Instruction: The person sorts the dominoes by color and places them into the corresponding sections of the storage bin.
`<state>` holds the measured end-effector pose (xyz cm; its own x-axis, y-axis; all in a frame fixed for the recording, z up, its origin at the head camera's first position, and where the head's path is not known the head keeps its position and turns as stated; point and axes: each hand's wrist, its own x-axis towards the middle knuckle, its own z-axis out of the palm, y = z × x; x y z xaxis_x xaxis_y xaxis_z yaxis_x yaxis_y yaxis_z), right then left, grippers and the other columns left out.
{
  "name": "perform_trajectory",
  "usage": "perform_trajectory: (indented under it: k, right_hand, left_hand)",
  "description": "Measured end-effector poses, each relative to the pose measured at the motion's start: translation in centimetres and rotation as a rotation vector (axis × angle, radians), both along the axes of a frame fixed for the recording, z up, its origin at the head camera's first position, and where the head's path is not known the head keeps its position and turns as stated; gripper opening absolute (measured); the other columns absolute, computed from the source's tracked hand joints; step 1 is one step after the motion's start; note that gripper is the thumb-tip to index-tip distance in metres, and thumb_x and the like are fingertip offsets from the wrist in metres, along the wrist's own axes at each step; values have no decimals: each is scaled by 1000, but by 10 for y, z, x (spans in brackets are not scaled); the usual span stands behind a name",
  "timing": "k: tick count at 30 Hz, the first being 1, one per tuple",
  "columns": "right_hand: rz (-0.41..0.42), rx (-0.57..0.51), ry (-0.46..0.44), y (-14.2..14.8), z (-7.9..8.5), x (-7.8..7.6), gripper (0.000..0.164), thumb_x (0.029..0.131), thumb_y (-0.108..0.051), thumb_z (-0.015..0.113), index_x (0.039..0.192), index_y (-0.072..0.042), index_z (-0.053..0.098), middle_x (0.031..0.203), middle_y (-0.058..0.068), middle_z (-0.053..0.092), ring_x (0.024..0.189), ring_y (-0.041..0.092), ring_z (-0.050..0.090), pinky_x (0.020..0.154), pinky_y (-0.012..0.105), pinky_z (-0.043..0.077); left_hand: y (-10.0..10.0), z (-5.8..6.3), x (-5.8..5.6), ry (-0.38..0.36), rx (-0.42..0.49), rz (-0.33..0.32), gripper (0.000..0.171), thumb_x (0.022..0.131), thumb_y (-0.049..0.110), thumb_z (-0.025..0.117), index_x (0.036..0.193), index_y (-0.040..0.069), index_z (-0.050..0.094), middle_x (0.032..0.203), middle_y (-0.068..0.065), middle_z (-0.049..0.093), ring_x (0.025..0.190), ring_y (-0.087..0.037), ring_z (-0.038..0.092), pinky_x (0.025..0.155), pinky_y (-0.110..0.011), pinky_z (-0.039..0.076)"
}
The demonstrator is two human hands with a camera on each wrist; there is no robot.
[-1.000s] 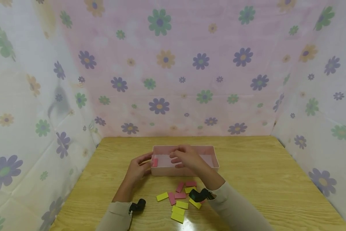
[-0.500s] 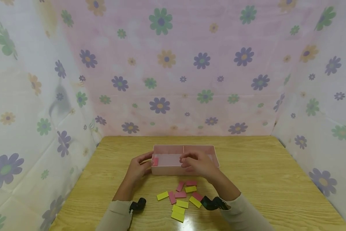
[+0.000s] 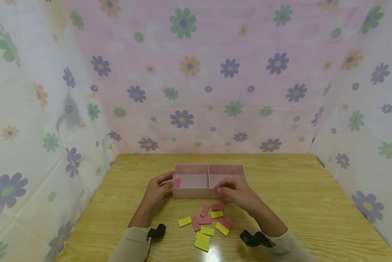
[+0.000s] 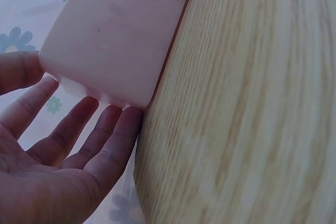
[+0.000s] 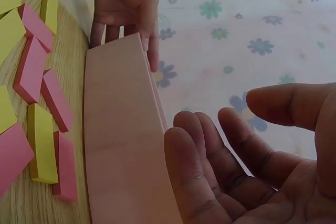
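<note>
A pink box [image 3: 196,193] with a divider across its middle stands on the table. One pink block [image 3: 177,182] sits in its left compartment against the end wall. My left hand [image 3: 156,191] is at the box's left end; in the left wrist view its extended fingertips touch the end wall. My right hand [image 3: 236,193] hovers over the front rim of the right compartment. In the right wrist view its fingers [image 5: 184,150] are loosely bent, the thumb is apart from them, and nothing is held.
In front of the box lie several loose blocks, among them a pink block [image 3: 205,220], a yellow block [image 3: 184,221] and a yellow block [image 3: 201,245] nearest me. Flowered cloth [image 3: 212,72] walls the wooden table [image 3: 287,182] at the back and both sides.
My right hand has drawn from above the left compartment rightward and toward me, uncovering the divider. My left hand has stayed at the box's left end.
</note>
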<state>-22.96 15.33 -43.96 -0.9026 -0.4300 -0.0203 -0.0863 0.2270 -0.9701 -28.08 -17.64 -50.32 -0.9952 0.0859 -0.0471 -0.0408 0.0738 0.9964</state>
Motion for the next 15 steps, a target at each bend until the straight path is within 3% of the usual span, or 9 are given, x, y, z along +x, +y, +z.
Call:
perform_trajectory:
  k: [6, 11, 15]
  right_hand:
    - [51, 6, -13, 9, -5, 0, 35, 103, -21, 65, 123, 8, 65, 117, 29, 66, 100, 33, 71, 85, 53, 63]
    - [102, 67, -69, 14, -11, 1, 34, 101, -23, 68, 121, 5, 68, 116, 25, 69, 100, 39, 72, 83, 48, 64]
    - [111, 122, -66, 17, -16, 0, 35, 100, -22, 68, 121, 5, 68, 112, 20, 71, 97, 36, 73, 80, 46, 65]
  left_hand:
    - [2, 0, -1, 12, 21, -14, 48, 101, 6, 63, 148, 9, 58, 149, -20, 55, 132, -40, 59, 96, -46, 60]
    - [1, -2, 0, -9, 31, 5, 48, 100, 6, 65, 147, 10, 59, 149, -18, 56, 132, -39, 59, 95, -47, 60]
    - [1, -3, 0, -12, 25, 8, 47, 100, 8, 65, 147, 11, 60, 149, -18, 56, 133, -39, 59, 96, -47, 59]
